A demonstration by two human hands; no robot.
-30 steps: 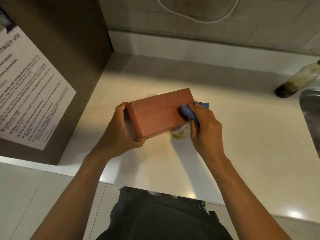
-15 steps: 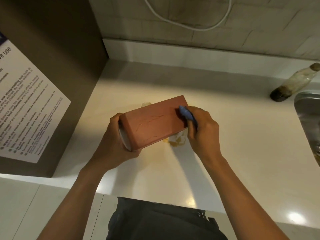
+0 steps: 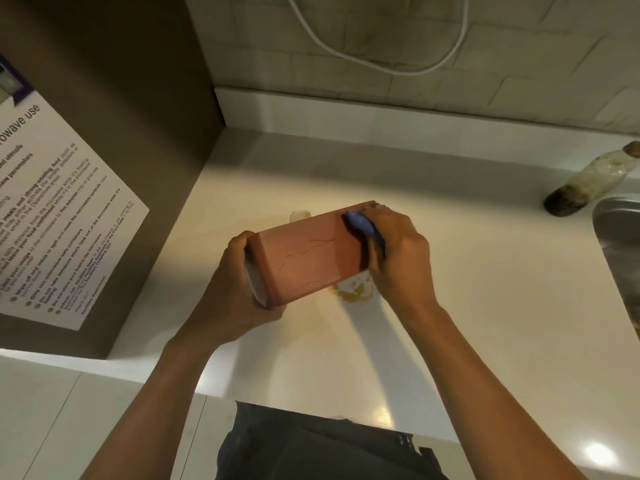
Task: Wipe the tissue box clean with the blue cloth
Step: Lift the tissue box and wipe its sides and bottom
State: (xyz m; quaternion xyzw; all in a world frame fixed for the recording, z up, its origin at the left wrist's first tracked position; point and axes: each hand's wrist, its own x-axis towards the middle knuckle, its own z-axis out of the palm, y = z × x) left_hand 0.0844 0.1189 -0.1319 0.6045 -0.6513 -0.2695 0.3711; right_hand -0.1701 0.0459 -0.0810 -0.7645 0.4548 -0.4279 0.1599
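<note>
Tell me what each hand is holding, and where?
The left hand grips the tissue box by its left end. The right hand holds the bunched blue cloth against the box's right end.

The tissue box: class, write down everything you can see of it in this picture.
The tissue box is a reddish-brown oblong block, wood-like, with thin dark wavy lines on its broad face. It is held tilted above the pale counter, not resting on it. The left hand grips its near end; the right hand presses the blue cloth against its far end. A yellowish stain lies on the counter below it. No opening or tissue is clearly visible.
</note>
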